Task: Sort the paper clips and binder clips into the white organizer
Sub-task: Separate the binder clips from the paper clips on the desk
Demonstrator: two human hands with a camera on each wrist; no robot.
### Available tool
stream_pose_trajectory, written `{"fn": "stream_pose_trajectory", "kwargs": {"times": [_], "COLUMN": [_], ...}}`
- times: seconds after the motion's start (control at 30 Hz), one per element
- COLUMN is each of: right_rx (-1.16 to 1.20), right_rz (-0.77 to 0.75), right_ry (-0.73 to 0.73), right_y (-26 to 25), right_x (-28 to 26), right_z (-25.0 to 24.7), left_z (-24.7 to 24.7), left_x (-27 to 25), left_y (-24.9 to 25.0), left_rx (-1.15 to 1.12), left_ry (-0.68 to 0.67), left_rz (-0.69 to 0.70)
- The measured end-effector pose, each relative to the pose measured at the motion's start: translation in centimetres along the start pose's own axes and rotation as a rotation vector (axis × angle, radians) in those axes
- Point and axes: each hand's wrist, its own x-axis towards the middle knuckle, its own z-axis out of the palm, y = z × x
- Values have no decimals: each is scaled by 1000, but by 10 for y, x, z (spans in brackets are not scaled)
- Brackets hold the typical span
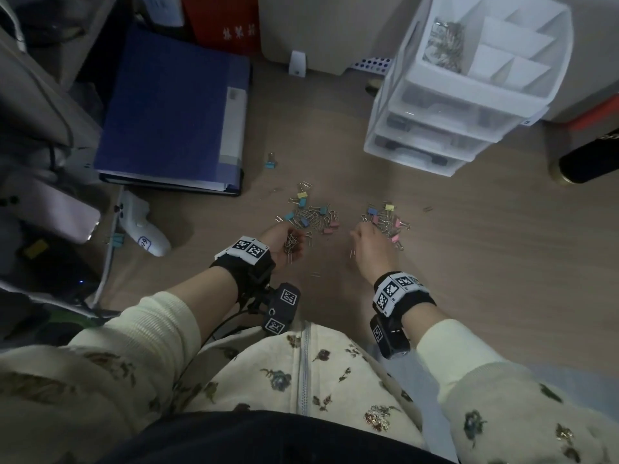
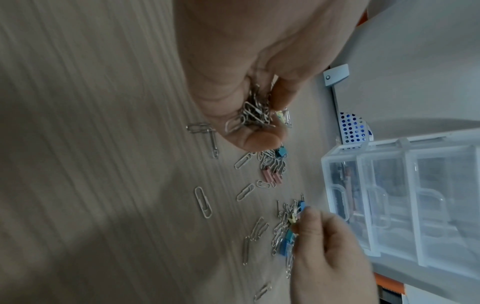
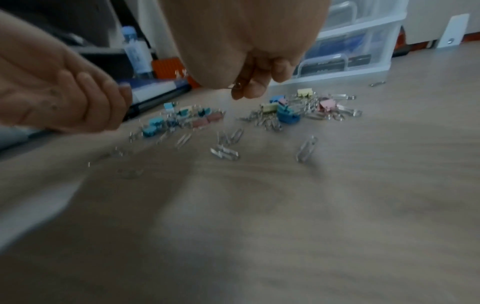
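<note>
Cupped palm-up close to me, my left hand hoards a bunch of paper clips for one trip to the white organizer at the table's far right, while my right hand pinches another from the mixed clip pile.

White organizer, blue folder

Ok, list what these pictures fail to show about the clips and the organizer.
- Head view: the paper clips in the white organizer top compartment are too small to count.
- Right wrist view: motion blur and the right hand hide whatever its fingers pinch.
- Left wrist view: drawer contents are blurred behind translucent plastic.
</note>
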Motion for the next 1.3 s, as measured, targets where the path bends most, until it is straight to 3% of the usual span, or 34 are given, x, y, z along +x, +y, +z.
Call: {"fn": "stream_pose_trajectory", "kwargs": {"times": [0.2,0.37,0.5,0.6,0.73,0.8,1.03,1.3], "right_rx": [357,429,456,352,-28,-177,-216,-180], "right_rz": [-118,-273,-199,-186,-359,-441,-456,-427], "right_ry": [-81,-159,-92,-149,-453,-512,-365,-339], "right_y": [-29,-52,-41,-31,-31,-31,-35,-52], "right_x": [7,9,12,13,5,1,3,6], "right_z": [-26,-25,-15,-5,9,14,23,30], "left_z": [15,19,8,-4,-21,-27,-35,-47], "left_x": [1,-2,2,6,10,12,14,19], "left_y": [-3,-3,0,1,9,15,20,22], "left_rx": [-12,-8,-79,-116,-163,-178,-155,-142], "left_ry": [-109,-159,-99,25,117,136,123,139], "left_rz": [-11,21,1,18,51,54,22,11]}}
